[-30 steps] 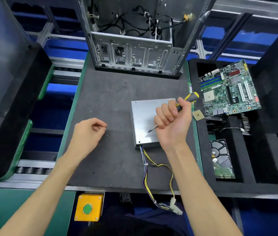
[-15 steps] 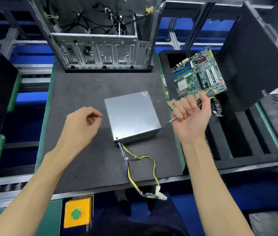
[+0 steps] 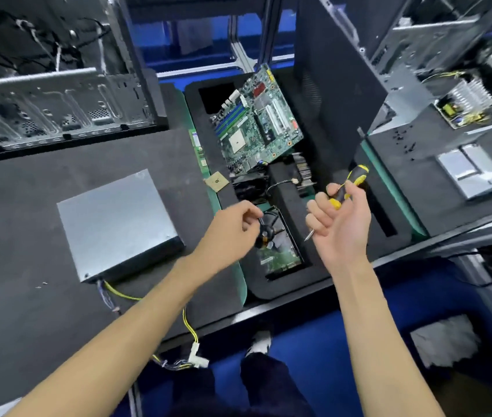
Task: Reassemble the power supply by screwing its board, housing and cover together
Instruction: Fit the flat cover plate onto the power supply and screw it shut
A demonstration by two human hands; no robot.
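Power supply (image 3: 117,225) looks shut, lying flat at 9 o'clock on the dark mat (image 3: 28,311), wires hanging off the edge. Right hand (image 3: 339,222) gripping the screwdriver (image 3: 347,185). Left hand (image 3: 232,228) curled; cannot tell if holding anything. Maybe nearly done. Green board (image 3: 258,121) at 12 o'clock in a foam tray (image 3: 293,284).

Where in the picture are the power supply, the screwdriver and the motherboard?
power supply (image 3: 112,218): head view, middle of its flat silver cover.
screwdriver (image 3: 357,173): head view, yellow-black handle above the right hand.
motherboard (image 3: 256,121): head view, middle of the green board.
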